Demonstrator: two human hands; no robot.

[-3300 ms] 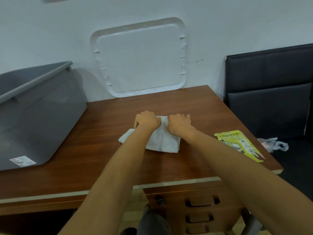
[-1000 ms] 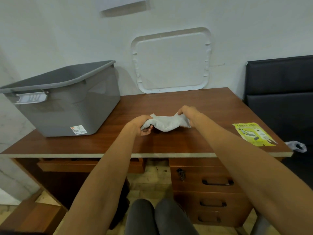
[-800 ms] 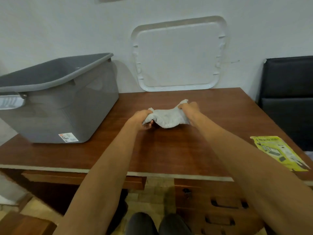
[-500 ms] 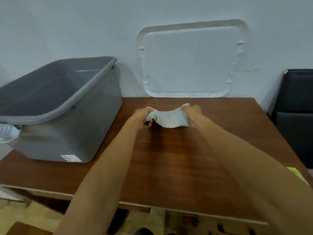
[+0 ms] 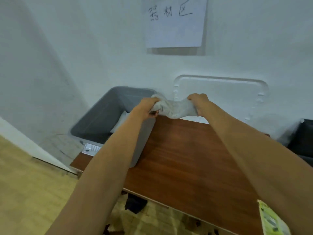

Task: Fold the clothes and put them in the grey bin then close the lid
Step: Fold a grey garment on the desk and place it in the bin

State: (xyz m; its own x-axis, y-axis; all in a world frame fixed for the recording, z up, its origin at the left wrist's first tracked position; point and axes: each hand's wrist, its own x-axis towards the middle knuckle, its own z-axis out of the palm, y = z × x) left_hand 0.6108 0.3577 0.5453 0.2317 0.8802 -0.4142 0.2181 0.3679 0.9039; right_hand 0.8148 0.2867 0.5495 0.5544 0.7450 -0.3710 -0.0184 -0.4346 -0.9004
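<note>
Head view: folded cloth (image 5: 176,108) stretched between clenched left hand (image 5: 147,107) and right hand (image 5: 199,102), beside grey bin (image 5: 101,116).

Both bare arms stretched far forward; left hand (image 5: 147,107) and right hand (image 5: 198,101) fisted, level, slightly apart.

Left forearm hides the near right wall and part of the rim of the open grey plastic bin (image 5: 101,114). A white folded item inside it (image 5: 120,122) is mostly covered by the same arm; cannot tell what it is. Yellow-green printed leaflet (image 5: 271,221) is cut off by the bottom edge, print too blurred to read. Black padded chair (image 5: 303,141) cut by right edge. Brown wooden worktop (image 5: 186,158) partly hidden under both arms.
</note>
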